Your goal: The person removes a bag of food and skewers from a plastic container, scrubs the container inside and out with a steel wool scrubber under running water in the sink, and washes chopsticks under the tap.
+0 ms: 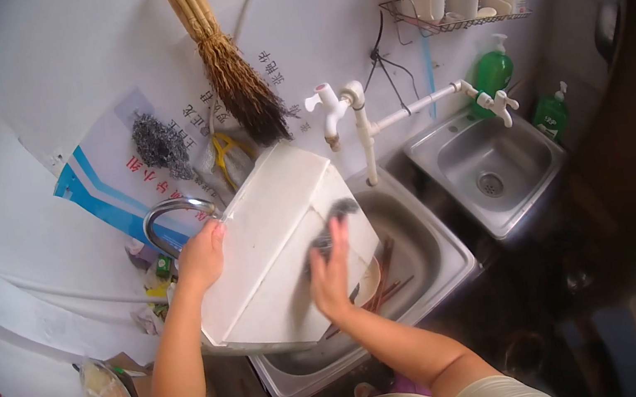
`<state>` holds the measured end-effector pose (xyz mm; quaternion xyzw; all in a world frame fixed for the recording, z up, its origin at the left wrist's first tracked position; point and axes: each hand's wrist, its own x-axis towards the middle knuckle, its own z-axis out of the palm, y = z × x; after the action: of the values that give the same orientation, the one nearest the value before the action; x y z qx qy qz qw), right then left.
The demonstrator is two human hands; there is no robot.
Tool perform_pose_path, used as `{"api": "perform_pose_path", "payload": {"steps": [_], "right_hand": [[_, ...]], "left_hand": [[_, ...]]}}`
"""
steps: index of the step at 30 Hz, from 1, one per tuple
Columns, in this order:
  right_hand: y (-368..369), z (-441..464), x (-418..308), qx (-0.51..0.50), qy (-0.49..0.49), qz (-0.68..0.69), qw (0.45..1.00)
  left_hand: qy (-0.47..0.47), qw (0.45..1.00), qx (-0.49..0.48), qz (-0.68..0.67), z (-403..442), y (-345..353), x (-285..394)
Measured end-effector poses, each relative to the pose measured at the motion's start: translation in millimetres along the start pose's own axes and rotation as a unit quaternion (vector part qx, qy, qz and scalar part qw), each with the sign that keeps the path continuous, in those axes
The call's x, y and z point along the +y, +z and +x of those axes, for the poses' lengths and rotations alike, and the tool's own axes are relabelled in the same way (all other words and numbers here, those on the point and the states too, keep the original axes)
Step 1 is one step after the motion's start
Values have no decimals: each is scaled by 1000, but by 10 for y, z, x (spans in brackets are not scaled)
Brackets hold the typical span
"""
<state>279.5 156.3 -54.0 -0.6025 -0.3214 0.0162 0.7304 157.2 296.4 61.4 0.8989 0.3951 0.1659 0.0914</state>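
Note:
A white box-like piece (273, 231) with flat panels is propped tilted over the left part of the large steel sink (437, 254). My left hand (203, 255) grips its upper left edge, near the curved chrome faucet (169, 211). My right hand (332, 272) lies against the right-hand panel, fingers stretched over a dark grey scrubber (343, 208) that looks like steel wool and is pressed to the surface. Chopsticks (387, 284) and part of a bowl (368, 284) show in the sink beneath, partly hidden by the piece.
White pipes with a tap (330, 108) rise behind the sink. To the right are a smaller sink (491, 178) and green pump bottles (549, 113). A straw brush (233, 70) and a steel wool ball (160, 146) hang on the wall, near a wire shelf (465, 23).

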Motion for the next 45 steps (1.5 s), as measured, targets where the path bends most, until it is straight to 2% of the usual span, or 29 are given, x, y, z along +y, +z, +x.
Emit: {"api": "perform_pose_path", "payload": {"steps": [3, 6, 8, 10, 11, 13, 16, 18, 20, 22, 23, 24, 26, 28, 30, 32, 33, 34, 36, 37, 38, 40, 41, 44, 45], "right_hand": [[61, 307, -121, -12, -73, -37, 997], [70, 385, 513, 53, 20, -21, 998], [-54, 293, 1016, 131, 164, 22, 977], [-116, 160, 1365, 140, 256, -2, 957], [-145, 136, 1434, 146, 299, -15, 943], [-50, 116, 864, 100, 193, -29, 976], [80, 218, 79, 35, -2, -32, 999], [56, 390, 43, 13, -52, -31, 998], [-2, 419, 425, 13, -31, -49, 998], [-75, 405, 971, 112, 115, 17, 987], [-205, 363, 1126, 118, 255, 6, 960], [-232, 220, 1444, 133, 313, -53, 939], [-235, 60, 1320, 115, 336, -51, 933], [-77, -111, 886, 81, 249, -34, 964], [136, -298, 454, 5, 135, -20, 991], [113, -242, -32, -108, 29, -29, 993], [136, -135, -54, -102, 4, -67, 993], [116, -131, 26, -99, 0, -61, 993], [77, -78, 383, -90, -15, -50, 995], [78, -126, 566, -40, -16, -89, 995], [57, -174, 685, -8, 71, -69, 995], [-36, -314, 616, -3, 104, -37, 994], [-31, -324, 429, -39, 76, -87, 993], [66, -341, 59, -119, -175, -96, 973], [61, -269, -174, -150, -227, -123, 954]], "left_hand": [[-10, 1000, -14, -14, 11, 13, -78], [3, 999, -11, -46, 43, 43, -255], [10, 998, -15, -66, 77, 49, -253], [5, 997, -35, -74, 116, 31, -98], [15, 998, -15, -65, 128, 63, -80], [37, 998, 27, -48, 169, 166, -51], [24, 999, -11, -30, 225, 165, -166], [10, 999, -18, -35, 238, 131, -133], [13, 999, -20, -40, 261, 132, -175], [29, 998, -17, -46, 298, 182, -315], [16, 998, -23, -48, 290, 171, -257], [4, 998, -28, -49, 299, 160, -128], [-7, 998, -22, -50, 357, 159, -81], [-7, 999, -3, -43, 375, 204, -110], [-10, 1000, -22, -3, 419, 188, -134], [-21, 999, -33, -7, 414, 191, -165], [-32, 999, -30, -31, 410, 215, -195], [-45, 997, -26, -53, 387, 228, -237], [-5, 1000, -9, -29, 408, 295, -363], [14, 1000, 2, -19, 424, 301, -399], [1, 1000, -11, -4, 406, 271, -330], [-25, 999, -35, 20, 364, 191, -161], [-27, 998, -48, 20, 398, 240, -228], [-1, 1000, -4, -23, 307, 226, -139], [11, 999, -14, -28, 317, 220, -163]]}}
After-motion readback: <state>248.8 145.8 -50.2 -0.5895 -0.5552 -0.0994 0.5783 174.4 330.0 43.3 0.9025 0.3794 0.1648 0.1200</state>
